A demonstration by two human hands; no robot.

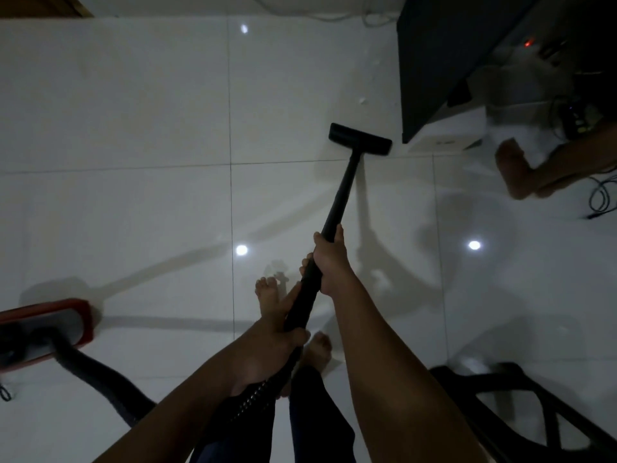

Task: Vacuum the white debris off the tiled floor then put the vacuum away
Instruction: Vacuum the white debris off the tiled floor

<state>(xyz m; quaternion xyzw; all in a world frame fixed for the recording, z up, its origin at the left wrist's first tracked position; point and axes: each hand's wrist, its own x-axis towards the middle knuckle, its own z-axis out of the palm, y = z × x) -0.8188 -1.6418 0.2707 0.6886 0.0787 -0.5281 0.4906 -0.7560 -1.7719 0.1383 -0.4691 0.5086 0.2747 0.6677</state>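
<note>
Vacuum wand (341, 195) black; flat nozzle (360, 138) on floor (133, 111).

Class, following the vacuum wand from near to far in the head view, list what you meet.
Near to far: left hand gripping the wand → right hand gripping it further along → black floor nozzle → white debris.

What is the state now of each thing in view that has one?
White debris: on the floor, not vacuumed.
Nozzle: on the tile, short of it.
Wand: tilted, held by both hands.
Right hand: grips the wand's middle.
Left hand: grips the wand's hose end.
Vacuum body: on the floor.
</note>
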